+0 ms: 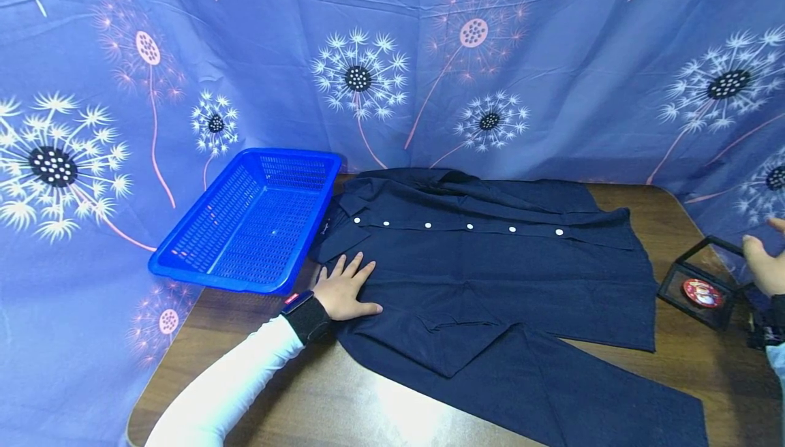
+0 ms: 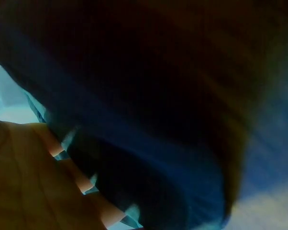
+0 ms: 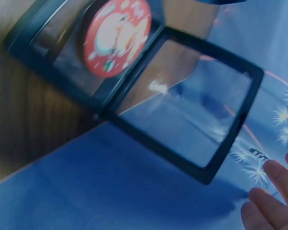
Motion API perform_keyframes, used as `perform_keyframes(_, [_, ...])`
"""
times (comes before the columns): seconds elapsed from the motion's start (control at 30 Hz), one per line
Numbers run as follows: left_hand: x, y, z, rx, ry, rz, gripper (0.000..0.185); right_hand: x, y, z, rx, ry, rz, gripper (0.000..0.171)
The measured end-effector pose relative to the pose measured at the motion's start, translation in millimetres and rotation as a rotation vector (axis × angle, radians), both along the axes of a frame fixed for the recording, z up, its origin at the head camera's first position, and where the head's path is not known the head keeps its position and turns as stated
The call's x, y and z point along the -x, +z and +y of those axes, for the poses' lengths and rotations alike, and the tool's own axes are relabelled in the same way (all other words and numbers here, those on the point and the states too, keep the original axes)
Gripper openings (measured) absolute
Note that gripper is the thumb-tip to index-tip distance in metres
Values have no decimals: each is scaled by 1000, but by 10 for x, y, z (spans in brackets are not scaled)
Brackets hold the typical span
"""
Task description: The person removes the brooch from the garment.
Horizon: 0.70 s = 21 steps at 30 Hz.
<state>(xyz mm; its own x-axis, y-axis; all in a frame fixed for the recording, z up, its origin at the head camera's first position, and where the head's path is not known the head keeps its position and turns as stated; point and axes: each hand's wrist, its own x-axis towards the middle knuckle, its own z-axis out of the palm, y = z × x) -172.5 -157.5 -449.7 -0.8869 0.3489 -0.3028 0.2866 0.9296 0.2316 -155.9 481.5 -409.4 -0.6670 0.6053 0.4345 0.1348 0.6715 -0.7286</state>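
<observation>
A dark navy button-up shirt (image 1: 441, 276) with white buttons lies front up, its near sleeve stretched toward the table's front right. My left hand (image 1: 343, 295) rests on it below the collar, fingers spread; the left wrist view shows the palm and fingers (image 2: 77, 175) against dark cloth. Over at the right edge, my right hand (image 1: 765, 261) is beside a small black-framed clear case (image 1: 693, 305), holding nothing. The case's lid (image 3: 156, 152) stands open, and the right fingertips (image 3: 275, 175) are apart from its frame. Inside sits a round red badge (image 3: 117, 40) with a printed picture.
To the left of the shirt, a blue plastic basket (image 1: 214, 282) with mesh sides overlaps the collar area in the head view. Under everything is a brown wooden table (image 1: 270, 365). A blue curtain (image 1: 417, 120) with dandelion prints hangs along the back and sides.
</observation>
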Motion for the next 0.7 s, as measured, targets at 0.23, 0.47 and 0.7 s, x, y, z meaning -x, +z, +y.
perform_keyframes(0.23, [-8,31,8,-5,1,-2,92,-42,-65,39,-17,53,-104,57])
perform_keyframes(0.47, [-5,36,24,-3,-1,-2,92,-42,-135,61,-57,61,-119,52])
perform_keyframes(0.7, [0,43,32,-1,-1,-10,92,-35,-222,138,-85,127,-23,41])
